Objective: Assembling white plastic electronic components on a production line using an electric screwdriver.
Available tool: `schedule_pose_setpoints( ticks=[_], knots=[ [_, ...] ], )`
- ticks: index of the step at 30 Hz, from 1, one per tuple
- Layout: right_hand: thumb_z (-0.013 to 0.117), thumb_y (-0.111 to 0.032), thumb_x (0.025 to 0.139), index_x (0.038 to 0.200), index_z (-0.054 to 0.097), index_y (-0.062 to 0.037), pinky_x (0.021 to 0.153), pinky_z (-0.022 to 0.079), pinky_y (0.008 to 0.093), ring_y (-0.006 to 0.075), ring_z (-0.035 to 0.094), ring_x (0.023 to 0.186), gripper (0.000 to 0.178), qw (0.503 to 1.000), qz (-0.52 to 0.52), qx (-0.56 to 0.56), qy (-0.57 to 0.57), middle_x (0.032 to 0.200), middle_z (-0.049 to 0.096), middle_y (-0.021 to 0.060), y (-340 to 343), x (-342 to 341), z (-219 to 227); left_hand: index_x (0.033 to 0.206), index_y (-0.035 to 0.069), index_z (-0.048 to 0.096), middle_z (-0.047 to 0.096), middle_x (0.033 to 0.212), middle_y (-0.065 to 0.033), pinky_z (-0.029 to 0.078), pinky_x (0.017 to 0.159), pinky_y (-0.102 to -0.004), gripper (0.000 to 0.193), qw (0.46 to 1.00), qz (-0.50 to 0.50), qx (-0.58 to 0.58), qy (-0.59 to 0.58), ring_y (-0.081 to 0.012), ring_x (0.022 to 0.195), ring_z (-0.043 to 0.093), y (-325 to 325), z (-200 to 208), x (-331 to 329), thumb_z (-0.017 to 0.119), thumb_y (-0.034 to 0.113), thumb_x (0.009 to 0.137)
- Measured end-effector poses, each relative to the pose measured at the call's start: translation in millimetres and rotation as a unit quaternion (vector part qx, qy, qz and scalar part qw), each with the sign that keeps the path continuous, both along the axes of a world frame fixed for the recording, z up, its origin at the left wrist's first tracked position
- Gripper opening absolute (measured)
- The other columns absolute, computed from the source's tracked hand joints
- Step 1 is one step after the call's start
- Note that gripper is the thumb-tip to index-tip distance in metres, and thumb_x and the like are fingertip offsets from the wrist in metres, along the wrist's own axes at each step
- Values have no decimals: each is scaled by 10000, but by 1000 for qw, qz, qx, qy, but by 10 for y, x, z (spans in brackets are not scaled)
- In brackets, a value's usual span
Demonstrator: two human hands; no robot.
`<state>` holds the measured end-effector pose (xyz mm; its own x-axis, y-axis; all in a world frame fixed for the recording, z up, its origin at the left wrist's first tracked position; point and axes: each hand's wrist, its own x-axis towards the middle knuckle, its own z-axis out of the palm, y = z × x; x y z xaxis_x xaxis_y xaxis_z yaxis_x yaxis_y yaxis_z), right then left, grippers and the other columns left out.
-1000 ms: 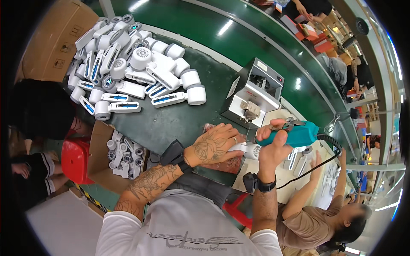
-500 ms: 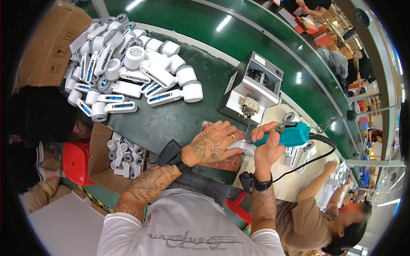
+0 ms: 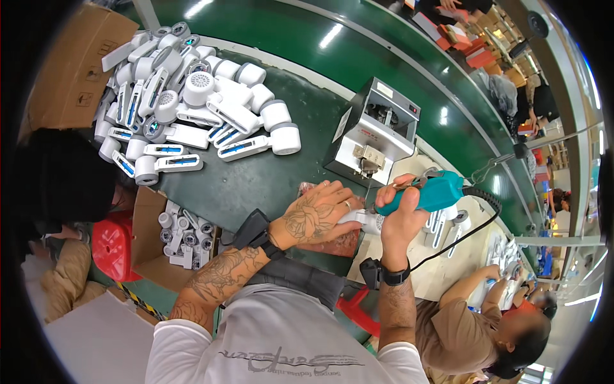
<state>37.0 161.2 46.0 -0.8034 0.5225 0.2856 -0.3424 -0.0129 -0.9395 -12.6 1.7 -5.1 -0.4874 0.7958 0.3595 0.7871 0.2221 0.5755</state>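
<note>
The teal screwdriver (image 3: 441,192) gripped by the right hand (image 3: 408,219) has edged left, seemingly engaging the white part (image 3: 373,222) clasped under the left hand (image 3: 318,214)

You've got a red plastic stool (image 3: 112,249) off to your left, a big brown cardboard box (image 3: 77,77) farther up that side, and a flat pale panel (image 3: 96,345) down low. Across from you there's a long green belt (image 3: 281,38), pretty shiny tbh, with orange-red boxes (image 3: 478,59) and a crumpled plastic bag (image 3: 495,89) beyond it. Someone in a brown tee (image 3: 464,339) is on your right.
</note>
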Motion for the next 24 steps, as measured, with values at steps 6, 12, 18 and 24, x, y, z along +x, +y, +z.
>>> schedule_pose_setpoints(
  ticks=[6,12,18,24],
  knots=[
    [686,-358,933,1035,547,16,592,464,290,167,557,647,411,994,27,-10,102,724,557,58,-16,-448,144,1123,93,640,598,1029,-98,444,886,-411,334,997,19,68,13,-295,989,556,6,-15,7,655,319,877],
    [641,-402,956,950,516,-13,571,459,303,180,540,610,408,993,23,47,107,687,521,58,-5,-610,-3,1132,85,644,594,1069,-108,428,940,-409,329,999,-10,30,-21,-294,1056,537,-12,28,11,596,318,905],
    [659,-242,952,994,562,18,565,456,289,155,550,615,281,995,37,-17,87,713,563,56,-79,-456,43,1124,91,642,610,1044,-98,445,893,-412,309,998,23,60,0,-291,996,556,3,-63,37,650,267,870],
    [703,-494,883,1051,536,39,577,444,314,161,531,614,584,998,32,-19,43,692,522,45,-37,144,225,1121,66,645,595,1070,-114,435,938,-430,338,999,17,46,-4,-309,1042,540,27,-44,25,612,319,900]
  ],
)
